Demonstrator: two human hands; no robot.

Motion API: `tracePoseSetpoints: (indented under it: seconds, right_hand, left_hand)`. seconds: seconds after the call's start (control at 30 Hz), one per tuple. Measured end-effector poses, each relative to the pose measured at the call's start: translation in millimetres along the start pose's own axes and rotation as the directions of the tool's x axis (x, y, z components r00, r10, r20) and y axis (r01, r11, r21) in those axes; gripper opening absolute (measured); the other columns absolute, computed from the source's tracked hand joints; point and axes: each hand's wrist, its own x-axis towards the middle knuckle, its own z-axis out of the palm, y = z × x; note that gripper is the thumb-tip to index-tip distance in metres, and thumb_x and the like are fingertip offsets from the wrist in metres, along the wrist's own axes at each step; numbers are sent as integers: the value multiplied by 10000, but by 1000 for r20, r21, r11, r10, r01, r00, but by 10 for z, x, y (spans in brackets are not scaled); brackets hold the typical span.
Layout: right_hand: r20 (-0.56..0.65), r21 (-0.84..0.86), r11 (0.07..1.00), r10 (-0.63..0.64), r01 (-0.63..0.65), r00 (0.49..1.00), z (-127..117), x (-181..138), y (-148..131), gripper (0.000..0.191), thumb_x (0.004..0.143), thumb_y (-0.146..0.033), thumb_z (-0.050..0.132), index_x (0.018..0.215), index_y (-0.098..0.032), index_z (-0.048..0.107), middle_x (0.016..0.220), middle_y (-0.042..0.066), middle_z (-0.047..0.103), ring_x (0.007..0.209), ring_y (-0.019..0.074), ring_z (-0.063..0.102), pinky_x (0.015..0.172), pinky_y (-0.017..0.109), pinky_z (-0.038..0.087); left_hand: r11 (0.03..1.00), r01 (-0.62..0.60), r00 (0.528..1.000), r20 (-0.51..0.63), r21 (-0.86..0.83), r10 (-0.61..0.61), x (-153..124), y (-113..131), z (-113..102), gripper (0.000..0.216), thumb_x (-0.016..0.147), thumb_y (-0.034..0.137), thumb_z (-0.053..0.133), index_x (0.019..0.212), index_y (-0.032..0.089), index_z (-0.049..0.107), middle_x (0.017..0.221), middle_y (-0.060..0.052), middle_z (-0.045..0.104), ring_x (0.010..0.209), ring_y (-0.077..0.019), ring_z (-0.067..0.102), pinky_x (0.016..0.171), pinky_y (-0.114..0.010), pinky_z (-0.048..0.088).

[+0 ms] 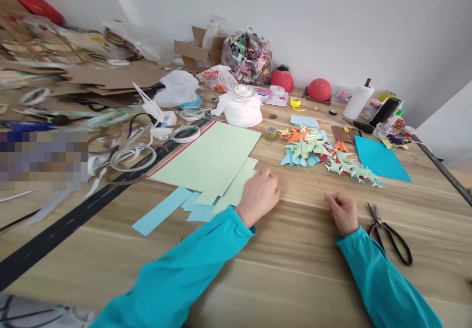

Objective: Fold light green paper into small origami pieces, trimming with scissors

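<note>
My left hand (260,195) rests on the table as a loose fist, beside the right edge of some pale green paper strips (236,183). Nothing shows in its curled fingers. Farther right, my right hand (342,214) lies closed too, thumb side toward the left, with no object visible in it. Black-handled scissors (391,234) lie just right of that hand, blades partly apart. Light blue paper strips (162,211) are left of my left hand, next to a large pale green sheet (210,151). Beyond both hands is a pile of folded paper stars (308,148) in green, blue and orange.
A bright blue sheet (381,158) lies at the right. Behind stand a tape measure (295,103), red pincushions (319,89), a white thread cone (358,101) and a bag of colourful scraps (247,56). Cardboard (106,79), cables and tape rolls (133,157) clutter the left.
</note>
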Motion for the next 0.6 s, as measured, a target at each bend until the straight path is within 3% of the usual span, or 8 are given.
tracePoseSetpoints:
  seconds: [0.1,0.2,0.3,0.43,0.6]
  right_hand:
    - [11,-51,998,-31,31,999,13,-15,-1,410,758,-528,563,566,-166,563,431,-30,475,399,98,415,409,226,321]
    - [-2,-61,997,-49,49,999,23,-14,-5,412,761,-522,556,551,-169,553,426,-27,476,404,98,416,412,222,322]
    - [-10,-61,997,-57,56,998,27,-5,2,395,759,-509,558,558,-168,559,425,-26,476,407,98,413,409,218,322]
    - [-3,-58,996,-62,62,998,26,1,10,385,762,-499,553,559,-171,556,432,-26,473,408,96,412,403,214,318]
    - [-9,-61,995,-79,78,997,30,4,13,393,764,-503,551,552,-173,548,424,-27,466,404,95,403,393,213,306]
  left_hand:
    - [947,100,994,9,306,-108,0,-153,-117,258,763,292,519,874,100,650,961,-206,573,901,-341,557,670,-376,440]
    - [913,87,991,60,399,-121,-36,-204,-117,287,782,307,480,843,94,662,864,-206,604,836,-339,583,623,-362,427]
    - [916,50,994,73,398,-86,-96,-148,-62,261,790,216,441,822,89,667,796,-203,626,775,-321,609,597,-348,414]
    - [962,-13,992,125,273,-22,-192,8,53,250,720,43,423,714,95,668,713,-198,632,716,-297,625,587,-340,410]
    - [962,-16,991,133,272,-21,-193,130,55,292,689,-12,395,733,89,666,719,-181,628,703,-258,634,568,-304,421]
